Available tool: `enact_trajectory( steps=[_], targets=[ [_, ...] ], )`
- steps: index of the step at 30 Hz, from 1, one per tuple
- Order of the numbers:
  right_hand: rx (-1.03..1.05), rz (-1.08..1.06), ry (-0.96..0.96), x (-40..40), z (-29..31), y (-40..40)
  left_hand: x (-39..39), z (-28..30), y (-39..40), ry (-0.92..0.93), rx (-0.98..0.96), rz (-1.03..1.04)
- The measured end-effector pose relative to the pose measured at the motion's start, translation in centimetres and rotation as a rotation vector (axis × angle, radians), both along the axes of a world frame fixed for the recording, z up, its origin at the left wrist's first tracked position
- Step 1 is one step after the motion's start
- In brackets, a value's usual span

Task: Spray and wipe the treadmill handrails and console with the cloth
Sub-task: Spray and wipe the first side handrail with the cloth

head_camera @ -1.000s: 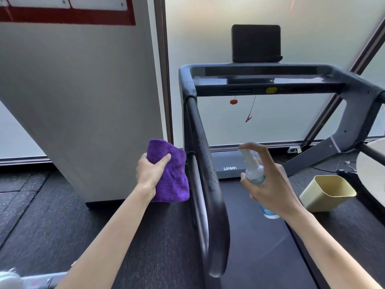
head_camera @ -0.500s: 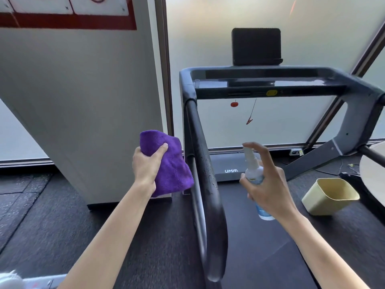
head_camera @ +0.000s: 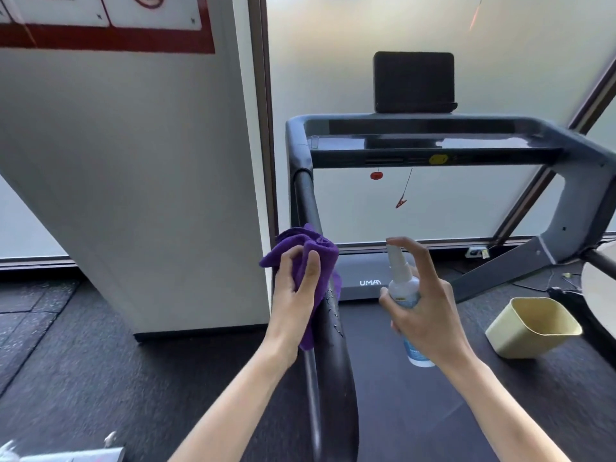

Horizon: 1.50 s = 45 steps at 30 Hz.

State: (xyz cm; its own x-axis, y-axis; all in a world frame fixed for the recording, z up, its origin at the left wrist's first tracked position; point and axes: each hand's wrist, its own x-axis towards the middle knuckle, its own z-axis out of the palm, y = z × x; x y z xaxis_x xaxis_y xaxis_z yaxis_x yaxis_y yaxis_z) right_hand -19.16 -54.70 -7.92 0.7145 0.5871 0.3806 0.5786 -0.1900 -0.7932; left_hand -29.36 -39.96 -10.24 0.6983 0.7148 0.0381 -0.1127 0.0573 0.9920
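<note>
A purple cloth (head_camera: pixel 315 253) is bunched in my left hand (head_camera: pixel 295 296) and pressed against the treadmill's dark left handrail (head_camera: pixel 336 361), which carries droplets just below the cloth. My right hand (head_camera: pixel 430 315) holds a small clear spray bottle (head_camera: pixel 401 288) upright to the right of the rail, index finger on the white nozzle. The glossy console (head_camera: pixel 433 143) spans the top of the frame, with a black tablet holder (head_camera: pixel 413 81) above it. The right handrail (head_camera: pixel 600 260) shows only at the far right edge.
A grey pillar (head_camera: pixel 133 181) stands close on the left of the rail. A yellow-green bin (head_camera: pixel 533 326) lies tilted on the floor at the right. A red safety clip (head_camera: pixel 401 203) hangs under the console. The treadmill belt (head_camera: pixel 400 411) and dark rubber floor lie below.
My left hand moved right with the purple cloth, from beside the pillar onto the left handrail. My right hand with the spray bottle stayed nearly still.
</note>
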Motion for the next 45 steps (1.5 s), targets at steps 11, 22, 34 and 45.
enact_trajectory(
  steps=[11, 22, 34, 45],
  targets=[
    [0.048, -0.004, 0.053, 2.2, -0.2, 2.7, 9.2, 1.5, 7.9, 0.215, 0.262, 0.106],
    [0.084, -0.012, 0.082, 3.0, 0.0, 3.9, 6.6, 0.0, 6.2, 0.219, 0.233, 0.143],
    [0.077, -0.036, 0.106, 4.2, -0.4, 5.7, 16.1, 2.7, 13.4, 0.484, 0.369, 0.174],
    [0.139, -0.026, 0.141, 2.9, 0.3, 5.1, 12.1, 1.9, 11.5, 0.417, 0.269, 0.091]
  ],
)
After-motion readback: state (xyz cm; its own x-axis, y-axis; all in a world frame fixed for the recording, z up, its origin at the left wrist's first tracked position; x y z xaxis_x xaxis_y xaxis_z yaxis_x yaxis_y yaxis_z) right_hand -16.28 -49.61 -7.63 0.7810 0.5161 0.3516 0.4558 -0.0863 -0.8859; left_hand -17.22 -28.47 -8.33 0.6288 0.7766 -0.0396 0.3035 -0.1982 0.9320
